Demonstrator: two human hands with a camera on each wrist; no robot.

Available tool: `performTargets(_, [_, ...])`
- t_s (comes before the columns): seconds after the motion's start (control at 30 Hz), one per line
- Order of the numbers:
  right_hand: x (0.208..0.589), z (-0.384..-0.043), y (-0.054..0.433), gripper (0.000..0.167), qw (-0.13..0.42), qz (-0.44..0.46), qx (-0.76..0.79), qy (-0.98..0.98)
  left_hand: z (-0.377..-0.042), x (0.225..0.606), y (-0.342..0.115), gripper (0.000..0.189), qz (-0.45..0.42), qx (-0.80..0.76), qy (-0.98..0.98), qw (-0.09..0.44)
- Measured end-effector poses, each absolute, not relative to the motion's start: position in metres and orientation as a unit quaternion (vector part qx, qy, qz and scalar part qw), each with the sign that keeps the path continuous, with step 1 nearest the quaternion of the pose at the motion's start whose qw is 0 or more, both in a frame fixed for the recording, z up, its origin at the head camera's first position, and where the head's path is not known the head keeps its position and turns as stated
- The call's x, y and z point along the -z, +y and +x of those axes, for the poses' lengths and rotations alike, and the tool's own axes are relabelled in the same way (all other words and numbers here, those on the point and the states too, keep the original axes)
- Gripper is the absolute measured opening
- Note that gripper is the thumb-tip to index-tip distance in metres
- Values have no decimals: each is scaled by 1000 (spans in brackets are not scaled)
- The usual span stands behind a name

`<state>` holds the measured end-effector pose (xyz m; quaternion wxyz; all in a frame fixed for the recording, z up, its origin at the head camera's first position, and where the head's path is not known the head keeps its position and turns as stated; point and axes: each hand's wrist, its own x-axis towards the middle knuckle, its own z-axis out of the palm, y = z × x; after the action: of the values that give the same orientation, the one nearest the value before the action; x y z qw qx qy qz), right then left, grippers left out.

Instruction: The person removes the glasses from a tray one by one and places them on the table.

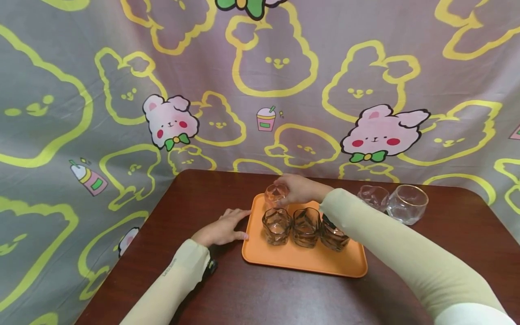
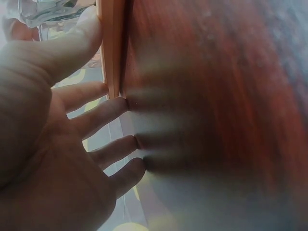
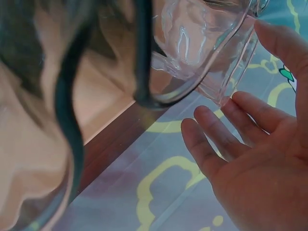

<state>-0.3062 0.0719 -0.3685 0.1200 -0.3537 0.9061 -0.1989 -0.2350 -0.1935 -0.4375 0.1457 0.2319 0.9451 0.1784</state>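
Observation:
On the table lies an orange tray (image 1: 296,262) with three brown-tinted glasses in a row: the left one (image 1: 277,228), the middle one (image 1: 306,228) and the right one (image 1: 335,239), partly hidden by the sleeve. My right hand (image 1: 298,188) reaches over them and pinches a clear pinkish glass (image 1: 276,195) at the tray's back left corner. In the right wrist view, thumb and fingertips touch that glass's (image 3: 192,43) side. My left hand (image 1: 223,229) rests at the tray's left edge, its fingers extended, thumb against the rim (image 2: 112,43).
Two more clear glasses stand on the table right of the tray, a faceted one (image 1: 373,197) and a rounder one (image 1: 407,205), close together. The brown table (image 1: 195,194) meets a patterned curtain (image 1: 284,104) at the back.

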Motion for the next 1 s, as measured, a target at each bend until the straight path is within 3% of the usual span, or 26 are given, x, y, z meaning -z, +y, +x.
performTargets(0.63, [367,-306,60,76,125,-310,188,924,-234,435,-192,75,233,-184,944,146])
performTargets(0.87, [366,-305,53,46,121,-314,179,924,-235,436,-192,75,233,-176,945,146])
performTargets(1.0, [365,-304,52,41,120,-316,174,925,-235,437,-192,75,236,-175,945,143])
